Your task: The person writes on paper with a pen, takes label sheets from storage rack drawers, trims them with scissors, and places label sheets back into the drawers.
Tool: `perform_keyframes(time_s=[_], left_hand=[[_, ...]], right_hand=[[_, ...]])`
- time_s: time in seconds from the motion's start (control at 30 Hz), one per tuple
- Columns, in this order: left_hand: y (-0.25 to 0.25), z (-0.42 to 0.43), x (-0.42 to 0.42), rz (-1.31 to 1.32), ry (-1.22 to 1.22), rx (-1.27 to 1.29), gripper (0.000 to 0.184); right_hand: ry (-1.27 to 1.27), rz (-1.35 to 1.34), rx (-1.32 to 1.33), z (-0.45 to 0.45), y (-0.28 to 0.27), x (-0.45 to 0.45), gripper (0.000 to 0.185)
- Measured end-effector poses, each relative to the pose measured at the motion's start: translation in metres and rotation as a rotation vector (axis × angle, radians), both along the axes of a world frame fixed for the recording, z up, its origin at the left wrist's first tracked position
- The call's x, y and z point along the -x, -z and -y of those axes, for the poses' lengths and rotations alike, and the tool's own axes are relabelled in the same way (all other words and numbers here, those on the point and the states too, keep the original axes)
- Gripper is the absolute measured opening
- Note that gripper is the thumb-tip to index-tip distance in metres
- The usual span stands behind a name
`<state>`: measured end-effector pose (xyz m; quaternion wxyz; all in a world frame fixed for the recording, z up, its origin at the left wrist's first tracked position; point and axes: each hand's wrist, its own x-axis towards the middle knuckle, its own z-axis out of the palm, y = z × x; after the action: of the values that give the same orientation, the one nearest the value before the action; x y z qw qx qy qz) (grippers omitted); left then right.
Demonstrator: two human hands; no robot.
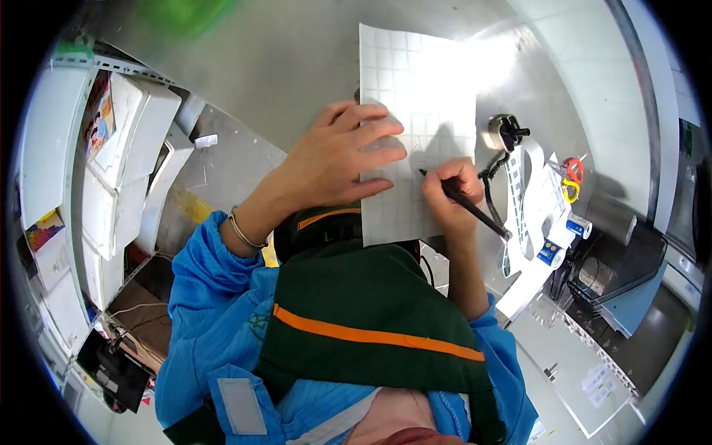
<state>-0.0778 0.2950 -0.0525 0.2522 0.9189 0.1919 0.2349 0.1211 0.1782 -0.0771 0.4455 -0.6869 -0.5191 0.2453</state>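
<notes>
A white sheet (pixel 400 208) with a faint grid lies on the grey metal table (pixel 274 52), its near edge close to my body. My left hand (pixel 345 152) rests with fingers spread over the sheet's left edge and holds nothing. Pinched in my right hand (pixel 454 196) is a black pen (pixel 478 212), its tip on or just above the middle of the sheet. I cannot tell whether the tip touches. A few faint marks show near the tip.
Right of the sheet stand a round metal item (pixel 504 132) with a black coiled cord (pixel 487 189), paper strips (pixel 530 193), red-handled scissors (pixel 573 167), yellow-handled scissors (pixel 570 190) and a black tray (pixel 619 259). White bins (pixel 122 133) fill a rack at left.
</notes>
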Motion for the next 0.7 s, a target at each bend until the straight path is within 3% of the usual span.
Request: perform_keyframes(time_s=[0.17,0.27,0.33,0.37,0.4,0.5,0.6,0.7], left_hand=[[0.001,0.000,0.000,-0.003,-0.001,0.000,0.036],[0.002,0.001,0.001,-0.020,0.003,0.006,0.036],[0.001,-0.001,-0.001,-0.008,-0.002,-0.007,0.035],[0.000,-0.001,-0.001,0.008,-0.006,-0.018,0.034],[0.001,-0.001,-0.001,0.025,-0.009,-0.028,0.033],[0.000,0.000,0.002,-0.013,0.022,-0.010,0.039],[-0.028,0.012,0.027,-0.035,0.119,0.025,0.045],[-0.024,0.025,0.035,-0.145,0.187,-0.087,0.038]], right_hand=[[0.094,-0.192,0.111,0.000,-0.010,0.005,0.017],[0.036,-0.067,0.058,-0.001,-0.010,0.004,0.017],[-0.135,-0.214,0.195,-0.004,-0.042,0.006,0.019],[-0.179,-0.479,0.132,-0.002,-0.043,-0.001,0.018],[-0.013,-0.589,0.081,-0.001,-0.044,-0.002,0.014],[0.269,-0.505,0.099,-0.003,-0.048,-0.008,0.012],[0.325,-0.880,-0.022,0.014,-0.063,-0.026,0.015],[0.475,-0.488,0.169,0.052,-0.079,-0.051,0.023]])
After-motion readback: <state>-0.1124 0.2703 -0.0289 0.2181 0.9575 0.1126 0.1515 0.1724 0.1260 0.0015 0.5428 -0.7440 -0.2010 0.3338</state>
